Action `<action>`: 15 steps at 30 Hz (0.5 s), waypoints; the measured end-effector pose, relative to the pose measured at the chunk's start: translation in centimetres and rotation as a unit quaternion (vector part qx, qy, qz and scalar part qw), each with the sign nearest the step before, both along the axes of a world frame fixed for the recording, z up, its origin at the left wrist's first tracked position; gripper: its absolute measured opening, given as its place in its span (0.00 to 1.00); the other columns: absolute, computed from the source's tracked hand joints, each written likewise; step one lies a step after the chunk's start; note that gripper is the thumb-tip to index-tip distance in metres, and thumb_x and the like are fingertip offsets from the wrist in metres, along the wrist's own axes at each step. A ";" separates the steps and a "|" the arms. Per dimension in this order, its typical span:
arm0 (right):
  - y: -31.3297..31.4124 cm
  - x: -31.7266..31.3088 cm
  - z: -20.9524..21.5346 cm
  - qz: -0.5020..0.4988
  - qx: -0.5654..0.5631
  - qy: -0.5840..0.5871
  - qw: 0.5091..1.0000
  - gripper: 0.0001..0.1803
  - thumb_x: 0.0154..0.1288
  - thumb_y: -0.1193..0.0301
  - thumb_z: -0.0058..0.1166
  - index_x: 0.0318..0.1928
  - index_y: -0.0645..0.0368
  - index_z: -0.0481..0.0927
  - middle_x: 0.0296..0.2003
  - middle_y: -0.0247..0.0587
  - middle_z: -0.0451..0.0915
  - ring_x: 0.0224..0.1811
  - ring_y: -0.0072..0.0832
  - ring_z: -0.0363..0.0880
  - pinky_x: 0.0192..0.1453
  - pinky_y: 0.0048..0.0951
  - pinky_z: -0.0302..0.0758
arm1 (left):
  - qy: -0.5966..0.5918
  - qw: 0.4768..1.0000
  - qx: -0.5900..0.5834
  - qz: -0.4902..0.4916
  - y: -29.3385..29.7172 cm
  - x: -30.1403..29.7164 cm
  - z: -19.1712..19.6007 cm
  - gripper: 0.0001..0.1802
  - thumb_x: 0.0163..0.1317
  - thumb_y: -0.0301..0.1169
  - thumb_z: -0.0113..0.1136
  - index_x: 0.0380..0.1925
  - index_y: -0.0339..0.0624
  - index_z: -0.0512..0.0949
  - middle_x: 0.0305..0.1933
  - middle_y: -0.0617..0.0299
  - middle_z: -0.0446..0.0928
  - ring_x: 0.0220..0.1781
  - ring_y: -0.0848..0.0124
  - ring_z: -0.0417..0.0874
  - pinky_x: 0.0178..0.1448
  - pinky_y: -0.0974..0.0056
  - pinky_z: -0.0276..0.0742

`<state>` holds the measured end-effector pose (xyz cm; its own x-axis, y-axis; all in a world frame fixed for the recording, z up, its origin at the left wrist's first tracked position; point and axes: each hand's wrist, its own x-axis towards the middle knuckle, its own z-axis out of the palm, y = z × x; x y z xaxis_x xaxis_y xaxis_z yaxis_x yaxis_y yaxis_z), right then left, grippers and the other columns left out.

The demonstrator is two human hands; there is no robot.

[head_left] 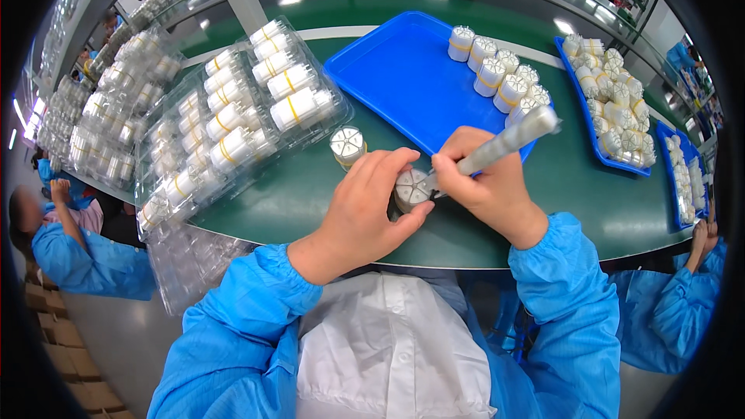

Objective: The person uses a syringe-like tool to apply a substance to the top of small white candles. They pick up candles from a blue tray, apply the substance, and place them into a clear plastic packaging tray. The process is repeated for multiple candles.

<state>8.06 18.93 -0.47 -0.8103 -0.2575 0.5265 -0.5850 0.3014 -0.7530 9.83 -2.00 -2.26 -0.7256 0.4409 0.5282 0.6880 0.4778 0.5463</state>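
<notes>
My left hand (363, 213) grips a small white round bundle (410, 188) that stands on the green table (310, 194), its top split into wedge-shaped segments. My right hand (483, 178) holds a silver pen-like tool (508, 138), its tip touching the bundle's top. A second such bundle (347, 144), with a yellow band, stands alone just left of my left hand. Behind my hands lies a blue tray (403, 81) with a row of several banded white bundles (497, 74) along its right side.
Clear plastic blister trays (233, 120) filled with banded bundles lie at the left, more stacked behind. Another blue tray (613, 105) of bundles sits at the right, a third beyond it. Co-workers in blue coats are at the left (74, 252) and right (683, 295).
</notes>
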 end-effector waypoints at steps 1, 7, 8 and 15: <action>0.1 0.2 0.1 -0.002 -0.011 -0.007 1.000 0.07 0.64 0.74 0.65 0.33 0.63 0.80 0.27 0.36 0.79 0.26 0.25 0.77 0.29 0.28 0.70 | 0.003 1.000 0.019 -0.015 -0.1 0.0 -0.2 0.37 0.51 0.22 0.73 0.62 0.35 0.70 0.56 0.48 0.80 0.51 0.60 0.83 0.53 0.60 0.80; 0.0 -0.2 -0.6 0.022 -0.012 0.006 1.000 0.06 0.64 0.74 0.65 0.33 0.62 0.80 0.27 0.36 0.79 0.26 0.25 0.76 0.28 0.29 0.69 | -0.037 0.994 0.071 -0.070 -0.1 -0.1 -0.4 0.36 0.52 0.22 0.72 0.63 0.34 0.70 0.57 0.49 0.79 0.55 0.60 0.83 0.55 0.60 0.80; 0.0 -0.2 -0.5 0.022 0.004 0.017 1.000 0.06 0.64 0.74 0.65 0.33 0.62 0.80 0.27 0.36 0.79 0.26 0.25 0.77 0.28 0.30 0.70 | -0.034 0.994 0.072 -0.070 -0.1 -0.1 -0.3 0.36 0.52 0.22 0.72 0.63 0.35 0.70 0.57 0.49 0.79 0.54 0.60 0.83 0.55 0.60 0.80; 0.1 0.1 -0.2 0.016 0.006 -0.002 1.000 0.06 0.64 0.74 0.65 0.32 0.62 0.81 0.27 0.36 0.80 0.26 0.25 0.77 0.29 0.29 0.70 | -0.053 0.999 -0.007 0.000 0.0 0.1 0.0 0.38 0.51 0.23 0.73 0.63 0.35 0.69 0.55 0.50 0.79 0.53 0.61 0.83 0.56 0.60 0.80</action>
